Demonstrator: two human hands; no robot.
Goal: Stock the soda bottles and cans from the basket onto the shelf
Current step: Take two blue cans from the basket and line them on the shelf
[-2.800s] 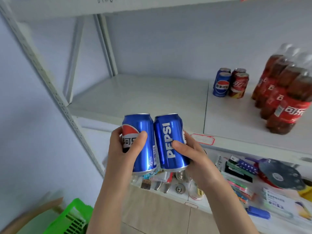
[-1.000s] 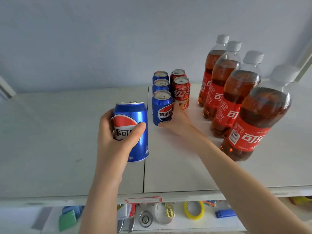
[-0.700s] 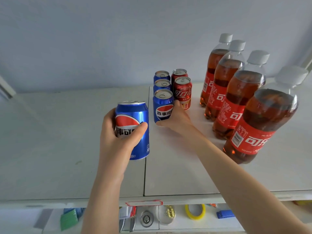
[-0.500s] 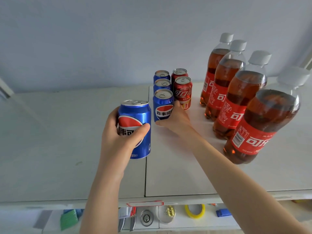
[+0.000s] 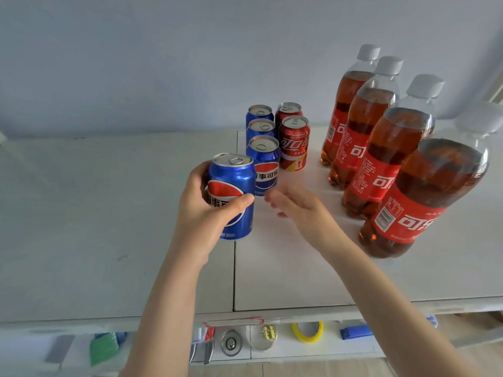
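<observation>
Right now the left hand is wrapped around a shiny blue metal soda can with a red, white and blue round logo, thumb across the front. It holds the can up just above the flat white metal shelf. The right hand is loose and half spread, holding nothing, just at 4 o'clock from the front blue can in the row.

That row has three blue cans going back toward 12 o'clock. At 3 o'clock from it stand two red metal soda cans. Farther toward 3 o'clock stand four clear plastic bottles of brown soda with red labels and white caps. The basket cannot be seen.

I think the step in hand is putting the blue cans away, one done and one to go. The next move looks like setting the held can down in front of the row, at 6 o'clock from the front can. It should go down straight and softly, so it does not bump the others.

Half a second ago the right hand was closed on the front blue can. Now it has let go and pulled back a little. The left hand has carried its can closer to the row.
</observation>
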